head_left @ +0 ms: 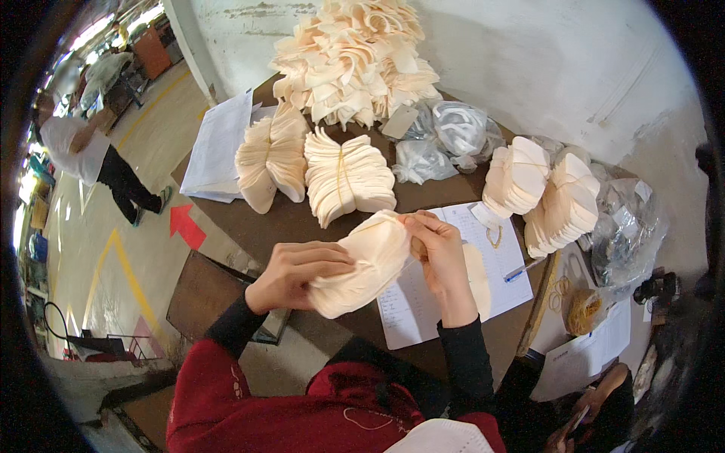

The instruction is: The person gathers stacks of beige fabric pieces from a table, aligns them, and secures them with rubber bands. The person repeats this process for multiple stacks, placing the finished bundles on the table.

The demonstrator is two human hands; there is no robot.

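In front of me I hold a bundle of soft cream cut-out pieces (pixel 370 260) above the table. My left hand (pixel 302 273) wraps round its near left end, fingers closed. At its far right end, my right hand (pixel 434 241) pinches the edge between thumb and fingers. The bundle is drawn in across its middle; I cannot make out a band there. Just beyond lies a banded bundle of similar pieces (pixel 347 177), with another banded bundle (pixel 272 155) to its left. Below my right hand a loose cream piece (pixel 476 279) lies on a written sheet (pixel 408 309).
A large cream heap (pixel 359 60) stands against the wall. Clear plastic bags (pixel 453 132) and more bundles (pixel 559 204) sit at the right. A blue pen (pixel 516 274) lies on the sheet. Another person's hand (pixel 596 396) shows at lower right; a person (pixel 98 158) stands far left.
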